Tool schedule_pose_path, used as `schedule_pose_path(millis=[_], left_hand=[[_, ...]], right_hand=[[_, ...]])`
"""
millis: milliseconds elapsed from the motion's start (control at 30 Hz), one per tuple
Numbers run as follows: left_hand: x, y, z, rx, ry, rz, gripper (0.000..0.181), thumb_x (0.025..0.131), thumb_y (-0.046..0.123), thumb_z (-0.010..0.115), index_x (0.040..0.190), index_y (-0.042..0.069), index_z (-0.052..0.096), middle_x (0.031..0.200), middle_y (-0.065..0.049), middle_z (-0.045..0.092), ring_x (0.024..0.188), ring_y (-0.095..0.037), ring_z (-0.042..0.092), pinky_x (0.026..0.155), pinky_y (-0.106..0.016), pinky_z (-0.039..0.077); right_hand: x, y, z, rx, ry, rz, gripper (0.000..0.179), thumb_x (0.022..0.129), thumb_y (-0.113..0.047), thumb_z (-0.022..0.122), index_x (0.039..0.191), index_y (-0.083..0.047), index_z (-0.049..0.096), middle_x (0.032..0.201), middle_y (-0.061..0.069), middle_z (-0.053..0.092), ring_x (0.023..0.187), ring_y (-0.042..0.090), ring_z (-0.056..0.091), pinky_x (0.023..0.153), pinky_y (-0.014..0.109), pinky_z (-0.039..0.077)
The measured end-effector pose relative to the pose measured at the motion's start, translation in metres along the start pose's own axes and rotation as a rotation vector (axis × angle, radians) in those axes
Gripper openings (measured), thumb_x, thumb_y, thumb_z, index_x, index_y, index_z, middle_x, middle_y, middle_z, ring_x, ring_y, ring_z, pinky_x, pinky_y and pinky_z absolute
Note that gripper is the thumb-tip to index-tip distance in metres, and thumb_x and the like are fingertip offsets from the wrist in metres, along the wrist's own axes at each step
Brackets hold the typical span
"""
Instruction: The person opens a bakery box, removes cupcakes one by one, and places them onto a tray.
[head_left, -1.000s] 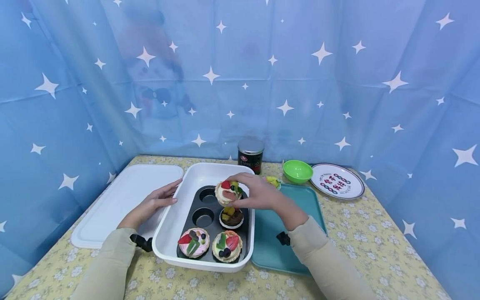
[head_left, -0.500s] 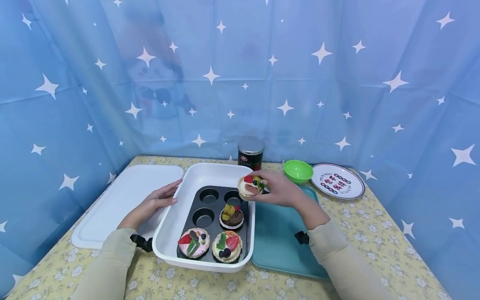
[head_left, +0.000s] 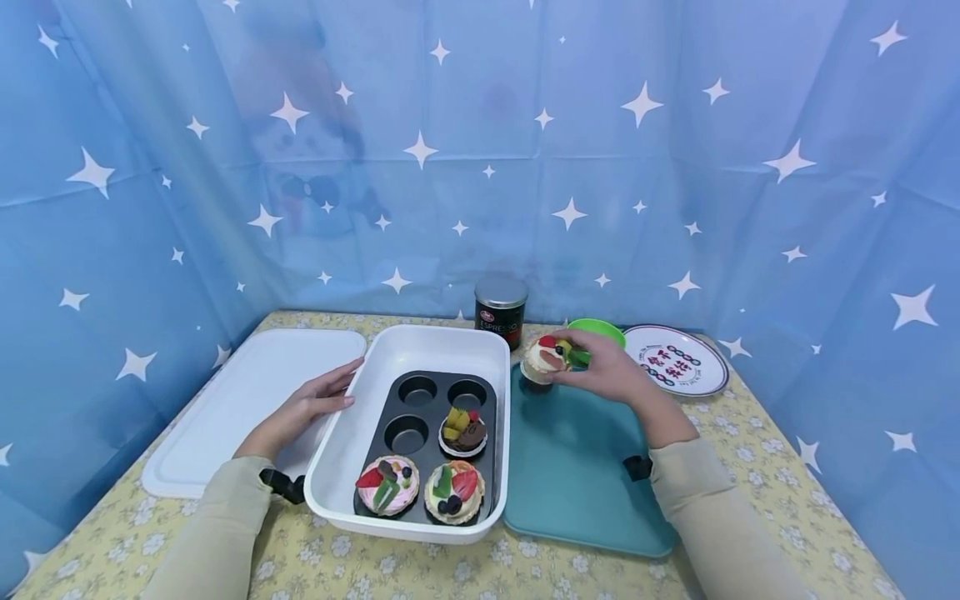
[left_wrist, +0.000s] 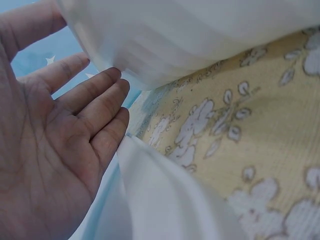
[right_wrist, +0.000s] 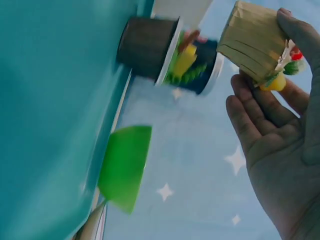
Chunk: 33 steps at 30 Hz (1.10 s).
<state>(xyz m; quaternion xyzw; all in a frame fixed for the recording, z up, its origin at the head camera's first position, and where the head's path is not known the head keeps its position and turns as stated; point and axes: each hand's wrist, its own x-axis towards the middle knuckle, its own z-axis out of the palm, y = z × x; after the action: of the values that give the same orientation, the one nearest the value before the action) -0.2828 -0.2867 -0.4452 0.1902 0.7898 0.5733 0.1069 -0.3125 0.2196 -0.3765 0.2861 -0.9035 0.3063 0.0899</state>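
My right hand (head_left: 603, 367) pinches a cream-topped fruit tart (head_left: 545, 357) between thumb and fingers, above the far left corner of the teal tray (head_left: 592, 475). In the right wrist view the pleated side of the tart shows, and a dark dessert cup (right_wrist: 147, 47) topped with fruit stands on the tray. My left hand (head_left: 307, 404) rests its extended fingers at the left wall of a white tub (head_left: 347, 442). Inside the tub lies a dark muffin pan (head_left: 429, 425) with a pink tart (head_left: 388, 486), a cream tart (head_left: 454, 493) and a chocolate tart (head_left: 462, 433) in its cups.
A white lid (head_left: 240, 408) lies left of the tub. Behind stand an espresso tin (head_left: 501, 312) and a green bowl (head_left: 603, 331), partly hidden by my right hand. A white plate (head_left: 693, 367) with red print lies at the back right.
My right hand has carried the cream fruit tart from over the muffin pan rightward, past the tub's right wall, to above the teal tray. My left hand has stayed in place.
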Motion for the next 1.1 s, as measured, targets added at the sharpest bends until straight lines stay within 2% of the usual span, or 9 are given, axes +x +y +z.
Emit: schedule_pose_path(millis=[167, 367, 500, 700, 800, 1100], left_hand=[[0.000, 0.001, 0.000, 0.002, -0.001, -0.001, 0.069, 0.100, 0.028, 0.061, 0.161, 0.027, 0.028, 0.164, -0.006, 0.028, 0.147, -0.033, 0.031, 0.110, -0.044, 0.037], [0.000, 0.000, 0.000, 0.002, -0.001, -0.003, 0.069, 0.100, 0.029, 0.061, 0.160, 0.028, 0.028, 0.164, -0.006, 0.028, 0.147, -0.034, 0.031, 0.111, -0.052, 0.034], [-0.001, -0.001, -0.001, 0.008, 0.003, -0.003, 0.068, 0.100, 0.030, 0.061, 0.160, 0.029, 0.029, 0.164, -0.006, 0.028, 0.147, -0.034, 0.031, 0.112, -0.054, 0.032], [-0.001, 0.000, -0.001, 0.004, 0.002, -0.004, 0.068, 0.100, 0.029, 0.061, 0.160, 0.029, 0.029, 0.164, -0.006, 0.029, 0.147, -0.034, 0.032, 0.111, -0.053, 0.035], [0.000, -0.001, -0.001, 0.005, 0.005, -0.006, 0.068, 0.100, 0.029, 0.061, 0.160, 0.029, 0.030, 0.163, -0.006, 0.029, 0.146, -0.034, 0.033, 0.111, -0.054, 0.034], [-0.001, -0.001, -0.001, 0.005, 0.011, -0.008, 0.069, 0.099, 0.030, 0.062, 0.160, 0.028, 0.029, 0.164, -0.007, 0.028, 0.148, -0.035, 0.030, 0.113, -0.058, 0.029]], right_hand=[[-0.004, 0.015, -0.009, 0.022, 0.008, 0.069, 0.070, 0.081, -0.046, 0.084, 0.138, -0.013, 0.060, 0.131, 0.010, 0.060, 0.122, 0.037, 0.057, 0.098, 0.057, 0.048], [-0.009, 0.027, -0.018, -0.010, 0.006, 0.162, 0.072, 0.082, -0.052, 0.081, 0.139, -0.015, 0.059, 0.135, 0.015, 0.059, 0.127, 0.042, 0.053, 0.100, 0.059, 0.045], [-0.011, 0.037, -0.022, -0.030, 0.002, 0.186, 0.074, 0.082, -0.055, 0.078, 0.141, -0.015, 0.057, 0.133, 0.016, 0.059, 0.126, 0.042, 0.054, 0.099, 0.058, 0.045], [-0.015, 0.046, -0.028, -0.011, -0.021, 0.235, 0.077, 0.083, -0.057, 0.077, 0.142, -0.012, 0.056, 0.131, 0.017, 0.059, 0.126, 0.041, 0.054, 0.098, 0.056, 0.046], [-0.017, 0.050, -0.028, -0.019, -0.029, 0.257, 0.077, 0.083, -0.057, 0.076, 0.141, -0.011, 0.056, 0.128, 0.017, 0.060, 0.120, 0.039, 0.056, 0.095, 0.055, 0.048], [-0.020, 0.062, -0.024, -0.024, -0.047, 0.252, 0.068, 0.086, -0.049, 0.078, 0.139, -0.010, 0.059, 0.121, 0.014, 0.063, 0.108, 0.032, 0.061, 0.088, 0.050, 0.051]])
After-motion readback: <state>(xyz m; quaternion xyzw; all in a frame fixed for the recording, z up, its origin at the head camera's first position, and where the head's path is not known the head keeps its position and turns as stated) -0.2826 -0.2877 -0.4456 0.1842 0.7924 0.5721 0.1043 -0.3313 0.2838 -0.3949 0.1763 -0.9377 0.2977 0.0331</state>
